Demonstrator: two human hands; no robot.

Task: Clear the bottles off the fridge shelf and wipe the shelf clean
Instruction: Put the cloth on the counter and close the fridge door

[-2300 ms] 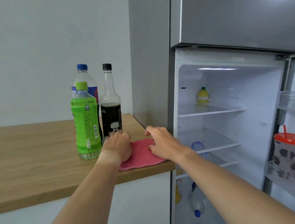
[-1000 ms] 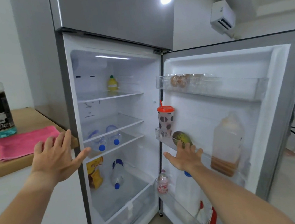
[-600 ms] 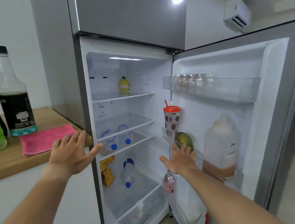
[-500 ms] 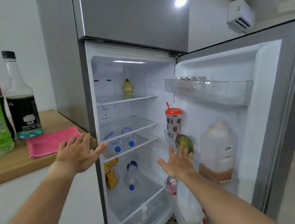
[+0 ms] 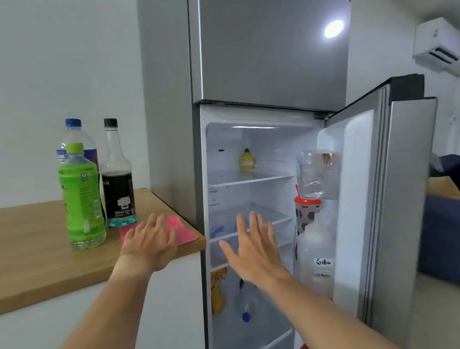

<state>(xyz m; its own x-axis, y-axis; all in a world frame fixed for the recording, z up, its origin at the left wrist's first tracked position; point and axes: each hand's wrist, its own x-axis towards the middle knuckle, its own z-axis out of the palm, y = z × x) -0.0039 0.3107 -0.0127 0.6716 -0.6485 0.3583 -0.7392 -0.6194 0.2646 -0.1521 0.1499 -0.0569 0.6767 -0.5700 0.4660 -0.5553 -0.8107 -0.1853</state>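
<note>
Both hands are out in front, fingers spread flat and gripping nothing. The left hand (image 5: 151,243) is hovering palm-down over the near corner of the wooden worktop (image 5: 30,257), covering part of the folded pink cloth (image 5: 182,231) that is lying at the worktop's right end; whether it is touching the cloth, I cannot tell. The right hand (image 5: 254,251) is reaching, released, in front of the open compartment of the tall grey fridge (image 5: 264,39).

Three bottles are standing upright on the worktop, close together to the left of the cloth: a green plastic bottle with a green cap (image 5: 82,198) in front, a clear blue-capped bottle with a blue and red label (image 5: 86,147) behind it, and a clear black-capped bottle with a black label (image 5: 117,176) just beside them.

Inside the fridge, the middle glass shelf (image 5: 274,216) is sitting bare above a lower glass shelf, where blurred shapes with blue caps (image 5: 218,231) are showing through. A small yellow squeeze bottle (image 5: 246,159) is standing on the top shelf. Lower down, a clear bottle with a blue cap (image 5: 246,305) is lying in the compartment beside a yellow packet (image 5: 218,290).

The fridge door (image 5: 387,213) is standing partly open, carrying a spotted cup with a red lid (image 5: 307,211) and a large translucent white jug (image 5: 315,256).
</note>
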